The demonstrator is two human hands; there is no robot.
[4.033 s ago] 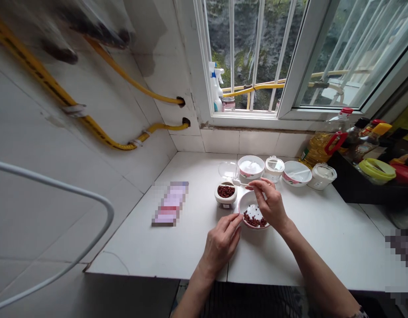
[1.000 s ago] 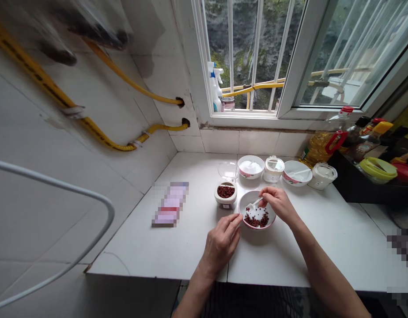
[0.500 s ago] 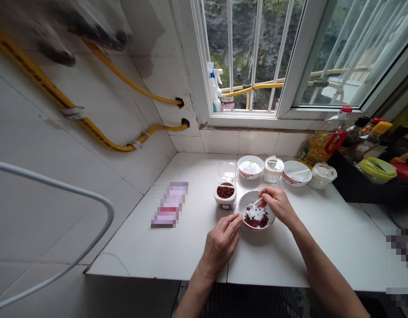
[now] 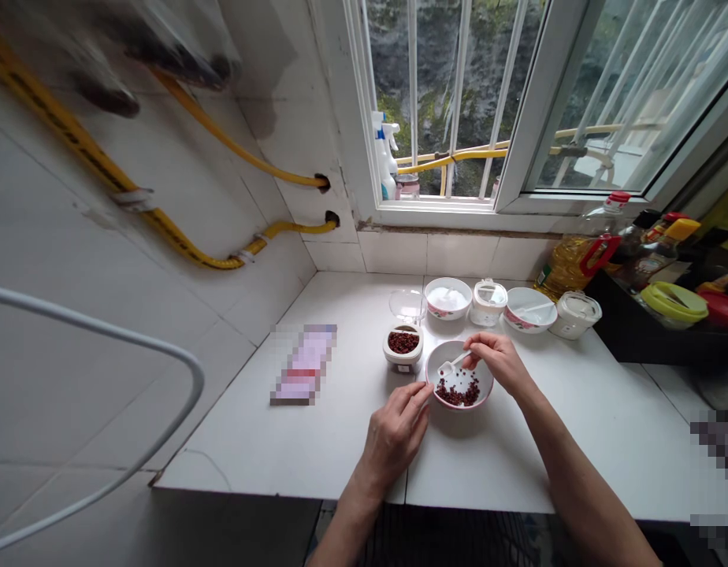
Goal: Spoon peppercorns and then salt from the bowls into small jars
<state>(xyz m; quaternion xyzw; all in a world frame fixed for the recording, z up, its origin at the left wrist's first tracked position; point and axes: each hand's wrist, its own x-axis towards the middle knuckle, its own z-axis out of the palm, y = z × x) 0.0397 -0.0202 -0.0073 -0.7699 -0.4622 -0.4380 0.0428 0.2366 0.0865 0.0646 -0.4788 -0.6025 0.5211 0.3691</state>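
White tiles top the desk (image 4: 340, 465), and in the head view two bare hands are busy near its front edge. The pink-rimmed bowl (image 4: 486, 386) sits on the desk between the hands, with dark red bits (image 4: 457, 395) lying mostly in its near part. The right hand (image 4: 499, 364) has its fingers pinched on the handle of a little white spoon (image 4: 457, 361), and the scoop end is inside the pink-rimmed bowl, above or on the far side of the bits; I cannot tell if it touches. The left hand (image 4: 396, 433) holds nothing up; its fingers are close together, and the tips touch the left side of the same bowl. Just left of that bowl is an open jar (image 4: 403, 362), full of more dark red bits, with its clear lid (image 4: 407, 304) tipped back behind it. Farther back stand a flowery bowl (image 4: 448, 316) of white stuff, a clear jar (image 4: 488, 314), a second flowery bowl (image 4: 530, 324) with a white stick-like thing (image 4: 533, 309) in it, and a pale jar (image 4: 574, 326). Behind them, to the right, is a big bottle (image 4: 568, 261) of yellow oil with a red handle, near a black box (image 4: 629, 327). Well off to the left lies a flat pink thing (image 4: 305, 366), too blurred to name
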